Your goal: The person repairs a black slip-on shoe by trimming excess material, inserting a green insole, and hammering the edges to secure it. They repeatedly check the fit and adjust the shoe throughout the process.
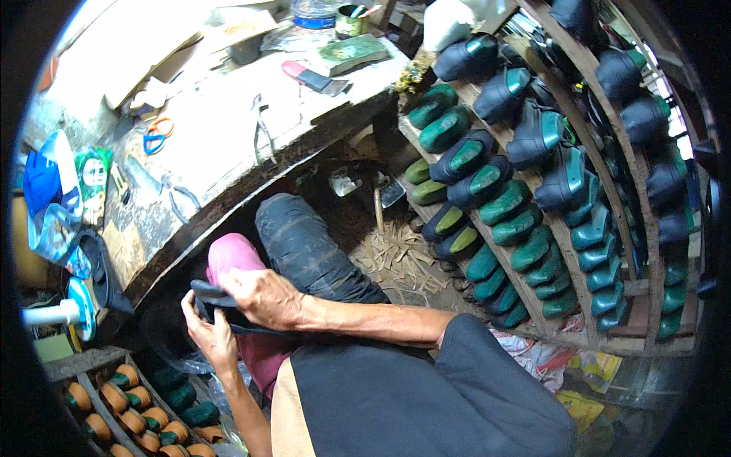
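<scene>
A black shoe piece [213,295], partly covered by my fingers, is held over my lap above the pink cloth on one knee. My left hand [211,335] grips it from the near left side, thumb on its face and fingers around its edge. My right hand [263,299] is closed at its right side, knuckles up, and presses on it. Whether the right hand also hides a small tool, I cannot tell.
The workbench [205,99] ahead carries pliers [179,198], pincers [263,129], orange-and-blue scissors [158,135] and a wide blade [316,78]. Racks of green shoe lasts [510,202] and black shoes stand right. A lower-left rack [91,373] holds tan-covered lasts. Scraps [400,259] litter the floor.
</scene>
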{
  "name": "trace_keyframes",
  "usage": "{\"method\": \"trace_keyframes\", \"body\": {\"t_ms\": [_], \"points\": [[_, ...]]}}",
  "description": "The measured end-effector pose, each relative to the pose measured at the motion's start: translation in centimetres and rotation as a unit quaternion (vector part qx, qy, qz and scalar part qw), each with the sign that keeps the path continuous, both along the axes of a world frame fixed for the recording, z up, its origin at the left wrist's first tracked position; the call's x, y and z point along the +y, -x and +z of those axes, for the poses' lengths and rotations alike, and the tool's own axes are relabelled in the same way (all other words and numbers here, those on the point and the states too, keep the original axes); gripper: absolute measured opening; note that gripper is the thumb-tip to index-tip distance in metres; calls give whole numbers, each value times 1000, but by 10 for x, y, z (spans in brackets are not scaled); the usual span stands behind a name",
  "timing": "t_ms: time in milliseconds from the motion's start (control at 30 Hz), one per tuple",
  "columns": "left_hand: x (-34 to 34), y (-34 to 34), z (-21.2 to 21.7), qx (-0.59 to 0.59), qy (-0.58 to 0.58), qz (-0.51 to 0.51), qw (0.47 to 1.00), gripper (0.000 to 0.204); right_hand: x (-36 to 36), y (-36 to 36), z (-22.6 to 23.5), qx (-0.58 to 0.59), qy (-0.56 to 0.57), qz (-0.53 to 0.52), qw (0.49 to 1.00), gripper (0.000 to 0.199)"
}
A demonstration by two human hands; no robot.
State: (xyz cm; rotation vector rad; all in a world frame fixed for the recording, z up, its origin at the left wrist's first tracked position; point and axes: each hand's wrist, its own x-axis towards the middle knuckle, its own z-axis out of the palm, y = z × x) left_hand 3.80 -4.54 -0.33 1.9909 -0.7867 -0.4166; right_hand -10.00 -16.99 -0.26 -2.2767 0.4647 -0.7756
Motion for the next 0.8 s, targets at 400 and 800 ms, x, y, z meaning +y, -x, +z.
{"method": "trace_keyframes", "body": {"t_ms": [400,800], "points": [[3,-28,-75,17,8,-45,999,46,-30,291,-92,-174,-354,-480,784,26],[-4,-24,-67,68,39,-66,995,46,-132,582,-90,167,-243,-856,424,94]]}}
